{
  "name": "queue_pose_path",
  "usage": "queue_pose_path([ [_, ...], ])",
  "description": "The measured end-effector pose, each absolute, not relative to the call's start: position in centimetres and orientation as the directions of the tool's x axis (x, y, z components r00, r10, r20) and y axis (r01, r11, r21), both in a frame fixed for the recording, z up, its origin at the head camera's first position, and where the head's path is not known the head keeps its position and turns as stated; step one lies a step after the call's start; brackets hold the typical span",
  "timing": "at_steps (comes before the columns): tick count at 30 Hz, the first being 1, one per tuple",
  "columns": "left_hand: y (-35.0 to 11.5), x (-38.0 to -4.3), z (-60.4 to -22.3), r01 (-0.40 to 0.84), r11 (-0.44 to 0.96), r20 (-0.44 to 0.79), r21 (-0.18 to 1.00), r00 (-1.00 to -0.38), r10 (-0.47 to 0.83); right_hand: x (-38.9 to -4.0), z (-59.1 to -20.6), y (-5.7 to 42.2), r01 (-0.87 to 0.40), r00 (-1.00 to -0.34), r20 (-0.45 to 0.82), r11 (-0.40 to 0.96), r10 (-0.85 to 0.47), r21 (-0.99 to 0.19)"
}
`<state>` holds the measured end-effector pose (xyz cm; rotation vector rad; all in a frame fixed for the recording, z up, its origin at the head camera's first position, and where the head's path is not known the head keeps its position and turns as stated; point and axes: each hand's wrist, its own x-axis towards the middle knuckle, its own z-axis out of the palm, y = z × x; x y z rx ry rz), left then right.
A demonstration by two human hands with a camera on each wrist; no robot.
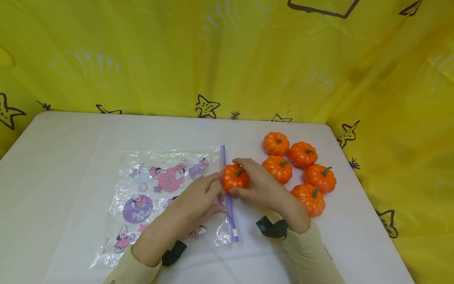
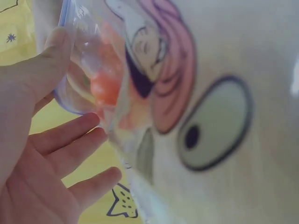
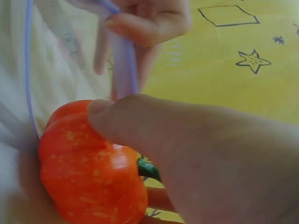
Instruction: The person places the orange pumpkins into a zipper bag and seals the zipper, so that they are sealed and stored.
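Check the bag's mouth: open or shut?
Open. In the right wrist view, the bag's purple edges stand apart, with a pumpkin at the gap. Can't tell how far in it sits.

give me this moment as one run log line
left hand: holds clear bag at zip edge | right hand: holds orange pumpkin at that edge | five other pumpkins: on table, right of bag

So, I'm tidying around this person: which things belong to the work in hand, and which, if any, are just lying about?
In the work:
- orange mini pumpkin, in the right hand
- clear cartoon-print zip bag, edge pinched by the left hand
- five other pumpkins, probably

Only surroundings:
- yellow sea-motif curtain
- white table
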<state>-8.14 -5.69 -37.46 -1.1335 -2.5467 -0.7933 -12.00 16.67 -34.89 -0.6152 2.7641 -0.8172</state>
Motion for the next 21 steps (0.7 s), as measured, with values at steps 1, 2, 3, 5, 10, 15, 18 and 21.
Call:
queue_pose_path([
  [1, -5.6, -8.1, -37.5, 0.740, 0.555, 0.422, 0.380, -0.673, 0.608, -12.0, -35.0, 16.6, -0.329, -0.897, -0.068, 0.760, -0.438, -0.561],
  [2, -5.5, -8.1, -37.5, 0.737, 0.563, 0.421, 0.375, -0.676, 0.604, -12.1, -35.0, 16.6, -0.325, -0.898, -0.067, 0.757, -0.435, -0.567],
  [3, -5.4, -8.1, -37.6, 0.731, 0.570, 0.418, 0.375, -0.682, 0.600, -12.1, -35.1, 16.6, -0.328, -0.897, -0.061, 0.752, -0.438, -0.573],
  [5, -5.2, -8.1, -37.8, 0.712, 0.594, 0.405, 0.376, -0.702, 0.586, -12.2, -35.2, 16.6, -0.329, -0.896, -0.057, 0.744, -0.441, -0.581],
  [10, -5.0, -8.1, -38.3, 0.637, 0.647, 0.353, 0.420, -0.771, 0.530, -12.3, -35.3, 16.3, -0.330, -0.891, -0.057, 0.727, -0.451, -0.602],
  [15, -5.1, -8.0, -38.6, 0.558, 0.717, 0.223, 0.417, -0.828, 0.515, -12.0, -35.2, 15.9, -0.322, -0.886, -0.063, 0.709, -0.459, -0.628],
  [18, -5.0, -8.0, -38.7, 0.541, 0.745, 0.169, 0.391, -0.838, 0.520, -11.9, -35.2, 15.8, -0.303, -0.884, -0.084, 0.700, -0.460, -0.647],
  [21, -4.9, -8.1, -38.7, 0.539, 0.755, 0.165, 0.374, -0.840, 0.518, -11.8, -35.1, 15.9, -0.277, -0.874, -0.122, 0.690, -0.469, -0.669],
])
